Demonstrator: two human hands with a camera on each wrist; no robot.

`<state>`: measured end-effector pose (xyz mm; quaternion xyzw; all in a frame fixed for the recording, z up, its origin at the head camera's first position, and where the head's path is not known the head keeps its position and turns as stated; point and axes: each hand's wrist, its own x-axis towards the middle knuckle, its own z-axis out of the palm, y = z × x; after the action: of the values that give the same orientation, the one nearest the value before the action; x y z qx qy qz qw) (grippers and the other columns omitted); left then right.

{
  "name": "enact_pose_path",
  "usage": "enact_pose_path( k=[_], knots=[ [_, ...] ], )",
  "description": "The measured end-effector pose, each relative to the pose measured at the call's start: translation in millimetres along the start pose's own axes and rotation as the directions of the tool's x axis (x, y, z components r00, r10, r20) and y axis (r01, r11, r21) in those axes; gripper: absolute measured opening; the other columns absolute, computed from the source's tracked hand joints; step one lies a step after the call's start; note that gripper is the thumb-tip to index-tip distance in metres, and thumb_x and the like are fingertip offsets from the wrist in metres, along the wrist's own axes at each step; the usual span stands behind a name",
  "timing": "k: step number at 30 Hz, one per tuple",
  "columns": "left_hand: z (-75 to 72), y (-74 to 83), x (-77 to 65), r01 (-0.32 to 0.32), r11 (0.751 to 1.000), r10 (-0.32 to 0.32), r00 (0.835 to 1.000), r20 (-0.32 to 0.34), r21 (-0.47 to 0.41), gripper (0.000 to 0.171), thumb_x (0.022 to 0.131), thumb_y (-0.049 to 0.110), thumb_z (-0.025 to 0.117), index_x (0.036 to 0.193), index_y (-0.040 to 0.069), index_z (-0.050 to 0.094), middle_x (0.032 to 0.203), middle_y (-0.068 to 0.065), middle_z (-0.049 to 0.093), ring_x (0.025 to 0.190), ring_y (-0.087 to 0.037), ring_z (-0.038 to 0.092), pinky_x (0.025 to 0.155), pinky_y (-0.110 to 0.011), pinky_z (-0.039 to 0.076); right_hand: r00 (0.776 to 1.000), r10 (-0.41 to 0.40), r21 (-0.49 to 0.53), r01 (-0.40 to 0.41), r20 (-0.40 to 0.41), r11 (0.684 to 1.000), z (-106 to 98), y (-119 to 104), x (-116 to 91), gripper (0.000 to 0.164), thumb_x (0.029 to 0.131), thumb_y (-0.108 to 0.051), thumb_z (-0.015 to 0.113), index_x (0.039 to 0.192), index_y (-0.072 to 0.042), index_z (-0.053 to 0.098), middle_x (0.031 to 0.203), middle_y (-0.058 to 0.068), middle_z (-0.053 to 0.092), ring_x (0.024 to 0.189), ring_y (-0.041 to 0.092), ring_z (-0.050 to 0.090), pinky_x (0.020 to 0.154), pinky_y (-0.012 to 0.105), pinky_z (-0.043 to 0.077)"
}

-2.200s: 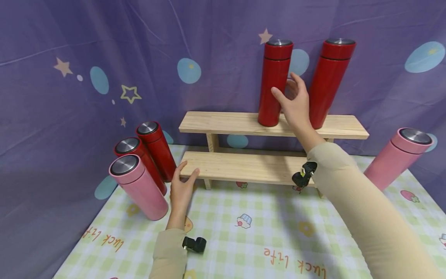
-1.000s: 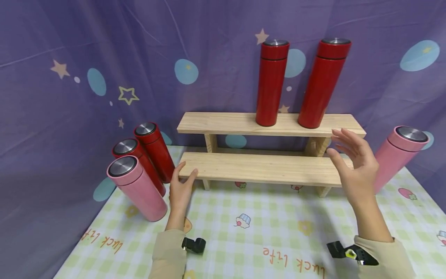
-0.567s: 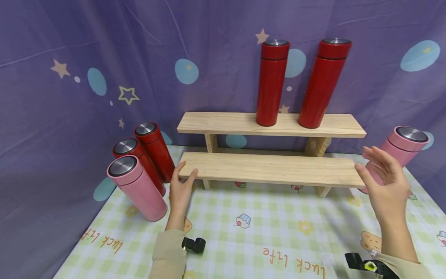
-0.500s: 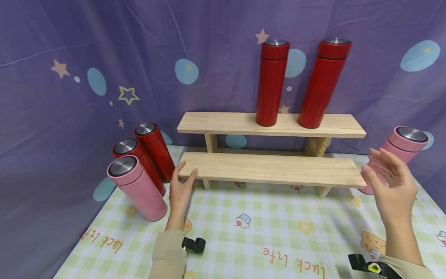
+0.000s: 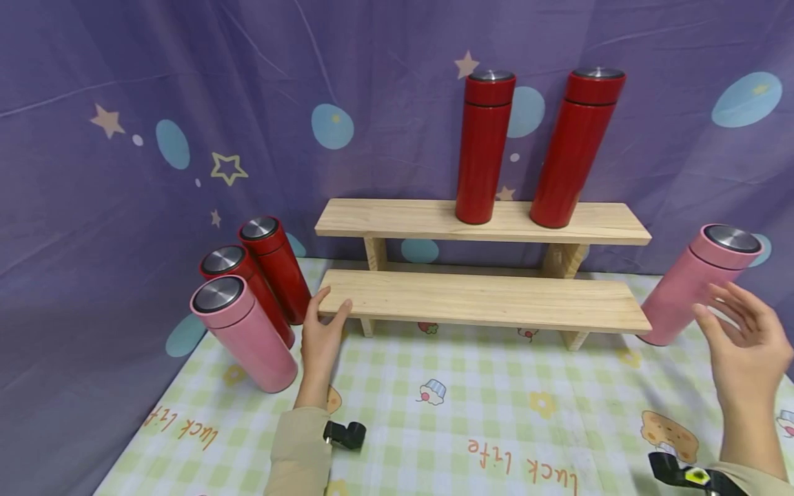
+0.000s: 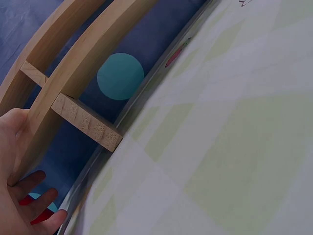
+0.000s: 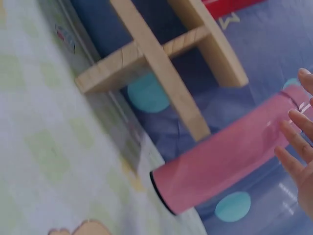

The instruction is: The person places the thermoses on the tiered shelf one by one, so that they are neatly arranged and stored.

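Note:
My left hand [image 5: 321,341] grips the left end of the lower board of a two-tier wooden shelf [image 5: 484,300]. In the left wrist view its thumb lies on one side of the board and its fingers on the other. My right hand [image 5: 747,344] holds nothing, its fingers spread and slightly bent, in front of a pink thermos bottle [image 5: 679,293]. That bottle stands on the table at the shelf's right end; the right wrist view shows the fingers close beside its upper part. Two red thermos bottles, the left one [image 5: 485,151] and the right one [image 5: 573,151], stand on the upper board.
Left of the shelf stand another pink thermos bottle [image 5: 251,337] and two red ones, the rear one [image 5: 279,265] and the front one [image 5: 263,289]. A green checked cloth [image 5: 397,427] covers the table. A purple patterned curtain [image 5: 260,89] hangs close behind.
My right hand has let go of the left red thermos bottle on the upper board and moved down and right to the pink one. The left hand stays on the shelf end.

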<state>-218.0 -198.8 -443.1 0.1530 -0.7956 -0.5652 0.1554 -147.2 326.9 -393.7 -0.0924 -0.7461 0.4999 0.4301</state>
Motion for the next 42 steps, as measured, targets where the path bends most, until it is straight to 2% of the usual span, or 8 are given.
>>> enact_pose_path(
  k=[8,14,19,26,31,35,38,42],
  knots=[
    [0.9,0.4,-0.6,0.002,1.0,-0.002,1.0,-0.001,-0.001,0.066,0.086,0.059,0.069,0.144,0.036,0.048,0.154,-0.003,0.039,0.135,-0.03,0.043,0.106,-0.056,0.031,0.985,0.168,0.037,-0.167,-0.028,0.985,-9,21,4,0.047,0.092,-0.003,0.067,0.137,-0.012,0.057,0.12,-0.014,0.065,0.104,0.0,0.06,0.075,0.006,0.045],
    [1.5,0.3,-0.7,-0.004,1.0,0.004,1.0,-0.003,-0.005,0.066,0.086,0.059,0.069,0.144,0.036,0.048,0.154,-0.003,0.039,0.137,-0.029,0.041,0.106,-0.056,0.031,0.96,0.278,0.212,-0.268,-0.018,0.94,-14,40,10,0.045,0.091,-0.001,0.067,0.134,-0.013,0.058,0.114,-0.011,0.064,0.099,-0.001,0.06,0.069,0.005,0.046],
    [2.0,0.9,-0.4,0.001,1.0,-0.001,1.0,-0.004,-0.012,0.066,0.085,0.059,0.07,0.144,0.037,0.048,0.153,-0.005,0.041,0.132,-0.03,0.046,0.104,-0.055,0.033,0.96,0.279,0.378,-0.267,0.023,0.887,-17,69,18,0.048,0.086,0.005,0.072,0.13,-0.009,0.06,0.111,-0.007,0.068,0.098,0.001,0.063,0.068,0.007,0.049],
    [1.8,1.1,0.3,0.011,1.0,-0.011,1.0,0.004,-0.003,0.067,0.084,0.062,0.069,0.143,0.038,0.049,0.152,-0.007,0.042,0.127,-0.03,0.05,0.1,-0.055,0.035,0.952,0.304,0.166,-0.306,0.041,0.937,-14,75,24,0.056,0.087,-0.002,0.073,0.139,-0.014,0.055,0.117,-0.012,0.063,0.105,-0.001,0.058,0.071,0.004,0.044],
    [1.2,0.9,0.8,0.012,1.0,-0.012,1.0,0.0,-0.005,0.067,0.085,0.06,0.07,0.143,0.037,0.049,0.151,-0.006,0.043,0.126,-0.029,0.051,0.099,-0.053,0.037,0.94,0.333,0.074,-0.338,0.077,0.938,-10,76,32,0.065,0.086,-0.003,0.075,0.144,-0.017,0.05,0.125,-0.011,0.057,0.114,0.002,0.053,0.076,0.005,0.043],
    [1.1,0.7,0.7,0.007,1.0,-0.007,1.0,-0.012,-0.01,0.065,0.085,0.058,0.07,0.142,0.037,0.049,0.15,-0.006,0.044,0.124,-0.029,0.053,0.097,-0.051,0.04,0.939,0.326,-0.061,-0.321,0.109,0.945,-5,90,42,0.071,0.087,-0.01,0.076,0.148,-0.024,0.045,0.134,-0.011,0.052,0.121,0.002,0.047,0.089,0.007,0.038],
    [0.9,0.6,0.0,0.002,1.0,-0.002,1.0,-0.013,-0.011,0.065,0.086,0.058,0.07,0.143,0.036,0.049,0.15,-0.007,0.044,0.123,-0.029,0.053,0.096,-0.051,0.041,0.937,0.324,-0.092,-0.314,0.132,0.945,-2,98,48,0.074,0.086,-0.014,0.077,0.149,-0.028,0.042,0.136,-0.011,0.051,0.122,0.001,0.046,0.097,0.01,0.035],
    [0.8,0.4,0.1,0.005,1.0,-0.005,1.0,-0.013,-0.004,0.066,0.085,0.059,0.07,0.143,0.036,0.049,0.15,-0.007,0.045,0.124,-0.03,0.053,0.096,-0.052,0.04,0.935,0.32,-0.121,-0.304,0.154,0.945,3,91,48,0.075,0.086,-0.017,0.078,0.15,-0.028,0.041,0.128,-0.015,0.051,0.114,0.0,0.047,0.091,0.009,0.035]
  ],
)
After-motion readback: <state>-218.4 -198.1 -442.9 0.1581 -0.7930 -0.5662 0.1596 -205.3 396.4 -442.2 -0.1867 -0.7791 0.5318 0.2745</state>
